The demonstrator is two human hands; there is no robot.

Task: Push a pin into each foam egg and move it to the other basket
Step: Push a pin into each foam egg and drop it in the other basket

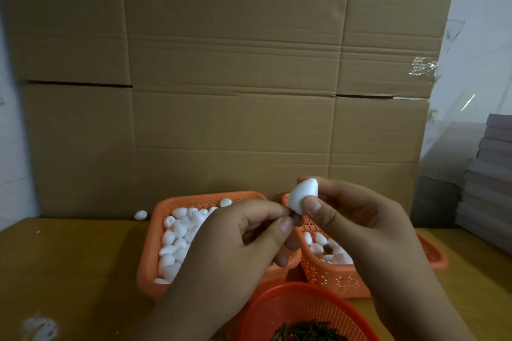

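Two baskets (166,230) (332,277) before cardboard (235,77)

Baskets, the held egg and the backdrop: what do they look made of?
Left basket and right basket: likely moulded plastic, orange, perforated walls. Held egg: matte white, probably foam. Backdrop: corrugated cardboard, brown with creases and flap seams.

Both forearms enter from the lower edge of the frame and converge at centre, raised. Left hand (238,235): back of hand toward the camera, thumb and forefinger pinched together on a small dark pin (291,214), remaining fingers curled beneath. Right hand (357,219): back of hand to the right, thumb and fingertips gripping a white foam egg (302,194) held upright at the hand's upper left. The fingertips of both hands almost meet.
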